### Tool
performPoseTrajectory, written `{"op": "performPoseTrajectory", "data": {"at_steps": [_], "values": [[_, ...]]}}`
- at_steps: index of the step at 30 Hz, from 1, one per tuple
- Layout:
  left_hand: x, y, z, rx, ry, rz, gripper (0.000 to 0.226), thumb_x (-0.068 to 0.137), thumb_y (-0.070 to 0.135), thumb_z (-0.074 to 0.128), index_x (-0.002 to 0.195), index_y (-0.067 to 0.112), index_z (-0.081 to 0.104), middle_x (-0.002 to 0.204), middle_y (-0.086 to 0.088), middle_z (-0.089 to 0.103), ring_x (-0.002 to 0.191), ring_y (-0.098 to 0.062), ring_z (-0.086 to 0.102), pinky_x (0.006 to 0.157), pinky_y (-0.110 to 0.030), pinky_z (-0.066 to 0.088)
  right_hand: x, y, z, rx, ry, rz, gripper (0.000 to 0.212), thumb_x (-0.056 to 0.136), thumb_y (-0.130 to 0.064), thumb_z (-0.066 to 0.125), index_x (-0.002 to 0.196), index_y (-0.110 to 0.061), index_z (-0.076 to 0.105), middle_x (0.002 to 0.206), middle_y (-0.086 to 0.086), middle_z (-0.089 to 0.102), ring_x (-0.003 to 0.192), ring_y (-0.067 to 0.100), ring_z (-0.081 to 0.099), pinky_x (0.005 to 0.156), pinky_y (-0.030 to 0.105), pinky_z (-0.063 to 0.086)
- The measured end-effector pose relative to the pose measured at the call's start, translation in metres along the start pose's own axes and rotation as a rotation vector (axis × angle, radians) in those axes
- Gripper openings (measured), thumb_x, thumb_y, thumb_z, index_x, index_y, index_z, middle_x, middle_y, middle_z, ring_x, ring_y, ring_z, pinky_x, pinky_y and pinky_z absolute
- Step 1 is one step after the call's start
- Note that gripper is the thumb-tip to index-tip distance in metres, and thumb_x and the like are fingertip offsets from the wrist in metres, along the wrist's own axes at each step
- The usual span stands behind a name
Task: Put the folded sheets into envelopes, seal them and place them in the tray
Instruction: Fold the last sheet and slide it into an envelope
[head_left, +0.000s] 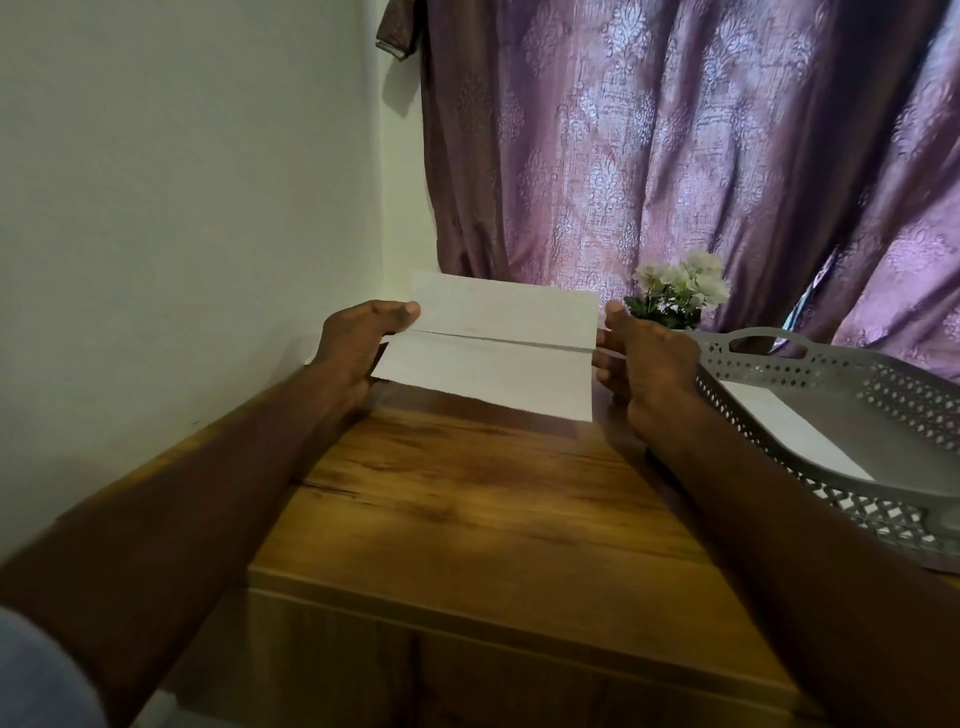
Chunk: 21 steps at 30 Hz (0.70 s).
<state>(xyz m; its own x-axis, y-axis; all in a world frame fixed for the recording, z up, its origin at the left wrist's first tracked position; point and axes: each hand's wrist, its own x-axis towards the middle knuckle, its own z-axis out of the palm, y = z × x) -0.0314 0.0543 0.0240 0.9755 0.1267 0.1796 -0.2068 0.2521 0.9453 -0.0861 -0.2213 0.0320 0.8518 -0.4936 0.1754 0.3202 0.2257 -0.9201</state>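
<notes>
surface: wooden table (467, 499) | on it, right: grey perforated tray (883, 499) | behind tray: flowers (680, 286)

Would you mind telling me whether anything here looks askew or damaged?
Nothing stands out. Both hands, left and right, hold the white envelope above the wooden table; another white envelope lies flat in the grey tray.

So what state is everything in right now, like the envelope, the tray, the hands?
Envelope: held up above the table, flap folded down; whether it is sealed cannot be told.
Left hand: grips the envelope's left end.
Right hand: grips its right end.
Tray: on the table, one white envelope lying flat inside.
Curtain: drawn.
</notes>
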Motion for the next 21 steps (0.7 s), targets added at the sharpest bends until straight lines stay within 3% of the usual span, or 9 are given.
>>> {"op": "performPoseTrajectory", "data": {"at_steps": [2,4,5,7,9,11,14,18,21], "values": [[0.002,0.0,0.0,-0.003,-0.023,0.029,0.027,0.084,0.018,0.085,0.102,0.001,0.075,0.099,-0.021,0.075,0.08,-0.039,0.07,0.066,-0.042,0.058,0.0,-0.002,0.001,-0.041,-0.082,0.048,0.048,0.085,-0.06,0.072,0.098,-0.014,0.074,0.08,0.001,0.077,0.061,0.014,0.068,0.051,0.025,0.054],[0.002,-0.002,0.001,-0.002,-0.014,0.047,0.032,0.084,0.017,0.084,0.107,-0.002,0.073,0.101,-0.023,0.075,0.079,-0.039,0.07,0.067,-0.042,0.059,-0.003,-0.001,0.004,-0.115,-0.151,0.069,0.067,0.071,-0.076,0.071,0.101,-0.017,0.076,0.092,0.002,0.08,0.082,0.021,0.076,0.066,0.033,0.06],[0.002,-0.002,0.001,-0.008,-0.003,0.044,0.033,0.084,0.017,0.084,0.109,-0.001,0.074,0.101,-0.02,0.077,0.081,-0.037,0.073,0.07,-0.041,0.061,-0.003,0.0,0.005,-0.138,-0.161,0.055,0.059,0.071,-0.07,0.077,0.097,-0.017,0.076,0.091,0.002,0.08,0.086,0.023,0.076,0.072,0.036,0.061],[0.002,-0.002,0.0,-0.01,-0.013,0.039,0.034,0.084,0.017,0.084,0.111,-0.001,0.074,0.1,-0.017,0.077,0.08,-0.034,0.074,0.066,-0.039,0.061,-0.003,0.003,0.005,-0.135,-0.158,0.025,0.02,0.082,-0.031,0.085,0.087,-0.014,0.074,0.083,0.002,0.078,0.085,0.025,0.075,0.072,0.035,0.061],[0.005,-0.001,-0.002,0.017,-0.055,0.03,0.034,0.084,0.014,0.083,0.113,-0.002,0.073,0.099,-0.02,0.074,0.076,-0.032,0.069,0.061,-0.037,0.055,-0.003,0.005,0.005,-0.123,-0.154,0.036,0.009,0.085,-0.005,0.08,0.09,-0.007,0.074,0.088,0.009,0.078,0.087,0.028,0.076,0.065,0.032,0.062],[0.007,-0.001,-0.002,0.022,-0.065,0.002,0.029,0.085,0.006,0.081,0.112,0.0,0.073,0.1,-0.019,0.074,0.079,-0.031,0.069,0.06,-0.037,0.053,0.0,0.007,0.004,-0.1,-0.156,0.05,0.015,0.086,0.002,0.076,0.099,-0.004,0.073,0.099,0.015,0.077,0.085,0.028,0.075,0.058,0.029,0.06],[0.01,-0.002,-0.002,0.013,-0.084,-0.001,0.03,0.087,-0.004,0.074,0.116,0.002,0.072,0.109,-0.016,0.075,0.092,-0.028,0.073,0.071,-0.036,0.063,0.002,0.006,0.005,-0.084,-0.15,0.043,0.025,0.087,0.011,0.068,0.106,-0.004,0.074,0.104,0.017,0.076,0.091,0.03,0.075,0.069,0.034,0.063],[0.011,-0.003,-0.002,0.037,-0.088,-0.018,0.017,0.093,-0.002,0.065,0.102,0.01,0.074,0.103,-0.014,0.072,0.086,-0.028,0.069,0.059,-0.033,0.055,-0.004,0.003,0.004,-0.094,-0.15,0.021,0.027,0.089,0.014,0.058,0.089,-0.008,0.074,0.086,0.012,0.073,0.069,0.018,0.071,0.051,0.023,0.055],[0.013,-0.002,-0.003,0.029,-0.062,-0.056,0.02,0.098,0.008,0.058,0.094,0.015,0.076,0.102,-0.016,0.07,0.083,-0.031,0.066,0.056,-0.035,0.049,-0.003,0.003,0.004,-0.084,-0.17,0.028,0.033,0.093,0.011,0.051,0.083,-0.01,0.075,0.088,0.014,0.073,0.074,0.025,0.068,0.052,0.026,0.056]]}}
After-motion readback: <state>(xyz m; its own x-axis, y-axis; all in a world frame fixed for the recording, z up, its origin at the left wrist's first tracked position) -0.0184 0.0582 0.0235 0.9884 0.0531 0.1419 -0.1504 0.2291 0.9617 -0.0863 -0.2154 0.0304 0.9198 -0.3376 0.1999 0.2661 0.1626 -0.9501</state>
